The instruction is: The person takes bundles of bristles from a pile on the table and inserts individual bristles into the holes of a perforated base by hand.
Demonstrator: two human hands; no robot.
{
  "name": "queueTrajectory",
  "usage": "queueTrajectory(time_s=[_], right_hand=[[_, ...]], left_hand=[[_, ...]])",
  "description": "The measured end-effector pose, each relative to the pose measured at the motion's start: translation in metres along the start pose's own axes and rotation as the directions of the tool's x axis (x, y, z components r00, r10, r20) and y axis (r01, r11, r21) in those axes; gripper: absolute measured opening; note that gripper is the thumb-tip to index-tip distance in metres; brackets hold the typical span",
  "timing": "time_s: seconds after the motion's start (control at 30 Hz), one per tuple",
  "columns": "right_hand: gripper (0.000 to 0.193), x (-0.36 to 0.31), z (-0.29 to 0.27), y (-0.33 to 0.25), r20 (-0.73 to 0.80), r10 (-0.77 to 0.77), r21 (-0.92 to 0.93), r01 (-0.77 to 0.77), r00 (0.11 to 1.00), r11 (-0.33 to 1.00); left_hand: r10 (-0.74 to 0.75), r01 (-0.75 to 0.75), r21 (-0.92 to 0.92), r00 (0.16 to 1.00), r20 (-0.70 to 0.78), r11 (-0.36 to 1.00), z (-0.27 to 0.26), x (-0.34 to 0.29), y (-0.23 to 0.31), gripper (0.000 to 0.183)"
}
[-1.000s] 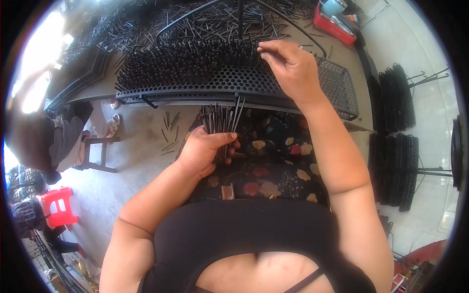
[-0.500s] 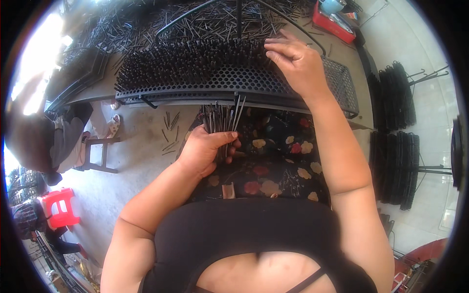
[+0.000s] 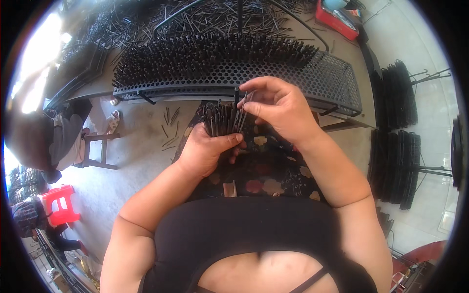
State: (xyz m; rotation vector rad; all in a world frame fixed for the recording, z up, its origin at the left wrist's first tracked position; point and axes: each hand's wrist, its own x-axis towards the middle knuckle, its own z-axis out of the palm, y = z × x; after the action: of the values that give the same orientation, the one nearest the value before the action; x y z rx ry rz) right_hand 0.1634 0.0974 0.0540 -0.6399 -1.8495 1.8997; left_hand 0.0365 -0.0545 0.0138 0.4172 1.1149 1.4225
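Note:
My left hand (image 3: 202, 151) is wrapped around an upright bundle of thin dark rods (image 3: 221, 119), held above my lap just in front of the rack. At the bundle's right side my right hand (image 3: 283, 107) has thumb and fingertips closed on the upper end of a thin rod (image 3: 245, 105), which leans a little apart from the others. Beyond both hands lies a black perforated metal rack (image 3: 312, 78). Many dark rods (image 3: 195, 56) stand packed upright in its holes, mostly along the left and far side; holes show at the near right.
Loose rods (image 3: 273, 22) are heaped on the table behind the rack. A red tray (image 3: 337, 22) sits at the far right. Black racks hang along the right wall (image 3: 395, 166). On the left are a seated person (image 3: 36, 141), a stool (image 3: 102, 149) and a red plastic stool (image 3: 61, 205).
My right hand has come back from the rack's far right side, toward me and left, to the bundle, where it now pinches a rod. The left hand has stayed nearly still.

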Motion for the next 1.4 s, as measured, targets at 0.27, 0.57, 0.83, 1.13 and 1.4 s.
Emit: queueTrajectory(time_s=[0.27,0.57,0.83,1.13,1.4], right_hand=[[0.021,0.028,-0.048,-0.012,-0.388,-0.322,-0.159,0.281,0.863,0.946],[0.024,0.044,-0.072,0.003,-0.388,-0.573,-0.51,0.35,0.722,0.786],[0.02,0.049,-0.072,-0.003,-0.354,-0.628,-0.633,0.317,0.693,0.707],[0.016,0.058,-0.065,-0.005,0.015,-0.759,-0.878,0.371,0.65,0.301],[0.016,0.061,-0.068,-0.013,-0.011,-0.695,-0.865,0.342,0.719,0.368]], left_hand=[[-0.095,0.094,-0.006,0.995,-0.025,0.996,-0.005,0.004,-0.004,0.013],[-0.121,0.121,0.006,0.992,-0.038,0.993,-0.005,0.007,-0.005,0.013],[-0.128,0.128,0.011,0.991,-0.043,0.992,-0.005,0.008,-0.003,0.012],[-0.144,0.144,-0.007,0.989,-0.036,0.99,-0.007,0.008,-0.004,0.013],[-0.144,0.143,-0.032,0.989,-0.02,0.989,-0.001,0.006,-0.001,0.026]])
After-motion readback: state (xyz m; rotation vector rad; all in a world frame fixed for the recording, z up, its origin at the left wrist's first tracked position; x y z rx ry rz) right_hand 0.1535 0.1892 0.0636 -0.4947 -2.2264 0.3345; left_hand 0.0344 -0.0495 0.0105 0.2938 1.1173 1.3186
